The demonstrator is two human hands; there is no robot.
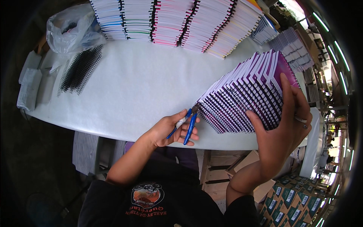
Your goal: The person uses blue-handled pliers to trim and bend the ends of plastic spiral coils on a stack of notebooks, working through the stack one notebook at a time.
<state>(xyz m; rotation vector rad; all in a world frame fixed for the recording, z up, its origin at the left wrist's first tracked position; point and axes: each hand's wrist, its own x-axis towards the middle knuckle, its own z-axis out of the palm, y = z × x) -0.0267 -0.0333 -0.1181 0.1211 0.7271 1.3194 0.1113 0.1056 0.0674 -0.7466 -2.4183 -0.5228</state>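
Note:
My left hand (172, 130) grips blue-handled pliers (186, 125), their tip at the lower left corner of a leaning stack of purple spiral-bound notebooks (245, 94) on the white table (140, 83). My right hand (283, 130) presses against the stack's right end, thumb along the black spirals and fingers over the top purple cover. There is a ring on one finger of that hand.
Several tall stacks of spiral notebooks (177, 20) line the table's far edge. Loose black spiral coils (81, 68) and a clear plastic bag (72, 30) lie at the far left. Printed cartons (295, 200) stand on the floor at lower right, a wooden crate (219, 170) beneath the table.

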